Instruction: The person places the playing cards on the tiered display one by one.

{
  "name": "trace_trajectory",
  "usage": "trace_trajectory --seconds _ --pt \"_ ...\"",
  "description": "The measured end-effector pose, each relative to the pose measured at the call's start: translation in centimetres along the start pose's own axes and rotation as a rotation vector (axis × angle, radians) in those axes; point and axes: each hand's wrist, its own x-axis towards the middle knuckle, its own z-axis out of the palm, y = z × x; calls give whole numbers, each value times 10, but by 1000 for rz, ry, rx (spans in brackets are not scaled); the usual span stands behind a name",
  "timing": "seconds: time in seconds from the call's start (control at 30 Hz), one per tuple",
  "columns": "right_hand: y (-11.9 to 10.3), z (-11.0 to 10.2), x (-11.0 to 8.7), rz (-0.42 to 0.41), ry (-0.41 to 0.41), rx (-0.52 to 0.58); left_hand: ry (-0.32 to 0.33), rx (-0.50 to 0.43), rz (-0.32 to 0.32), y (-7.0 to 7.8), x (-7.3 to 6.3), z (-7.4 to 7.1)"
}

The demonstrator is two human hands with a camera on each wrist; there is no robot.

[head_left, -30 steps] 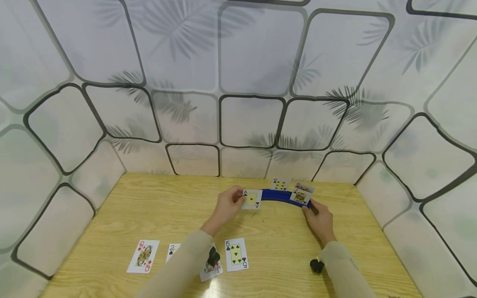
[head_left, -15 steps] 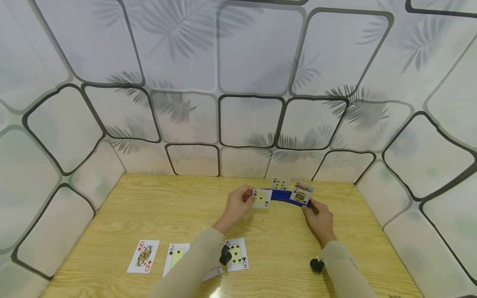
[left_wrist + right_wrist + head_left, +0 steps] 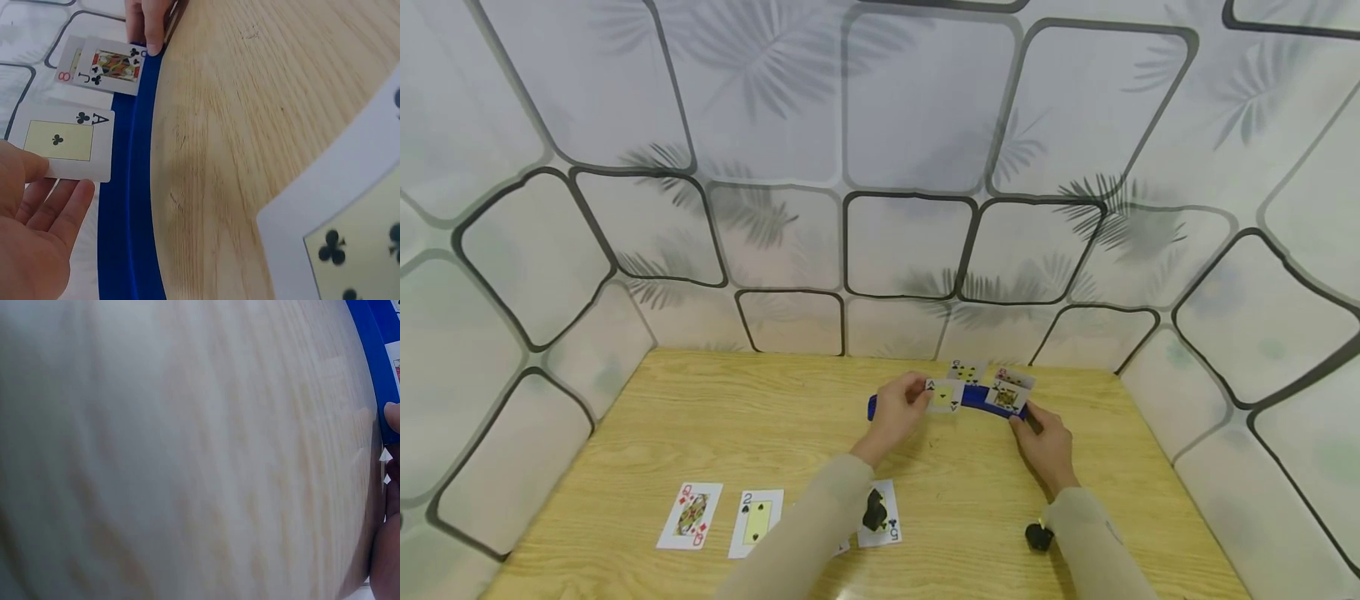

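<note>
My left hand [image 3: 895,414] pinches an ace of clubs [image 3: 945,396] by its left edge. In the left wrist view that ace [image 3: 59,139] hovers beside the curved blue card holder [image 3: 128,237]; whether it touches the holder I cannot tell. My right hand [image 3: 1047,442] grips the right end of the card holder [image 3: 974,397], thumb in front. Near that end stand a jack of clubs [image 3: 1006,397] and, behind it, a red eight [image 3: 1017,380]. A black six [image 3: 966,372] stands further left. The right wrist view catches just the holder's end [image 3: 378,356] and part of the hand.
A queen of diamonds [image 3: 690,517], a two of spades [image 3: 756,523] and a five of clubs [image 3: 889,525] lie face up on the wooden table [image 3: 722,425]. My left forearm hides most of another card. Patterned cloth walls [image 3: 790,321] stand behind and at both sides.
My left hand has moved right along the holder with the ace of clubs, uncovering the holder's left end. The right hand has stayed at the right end.
</note>
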Motion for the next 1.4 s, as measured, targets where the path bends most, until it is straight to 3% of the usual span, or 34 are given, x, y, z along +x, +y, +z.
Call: trace_trajectory --seconds 0.47,0.63,0.93,1.17,1.4 --pt "1 2 -2 -48 39 -11 -1 13 -27 -5 10 20" --pt "-1 2 -2 -31 35 -2 -3 2 -26 -5 11 24" --pt "1 3 1 -19 29 -7 14 8 5 -3 16 32" --pt "2 3 0 -21 45 -1 32 34 65 -7 20 40" --pt "2 2 0 -17 38 4 33 52 70 -12 22 46"
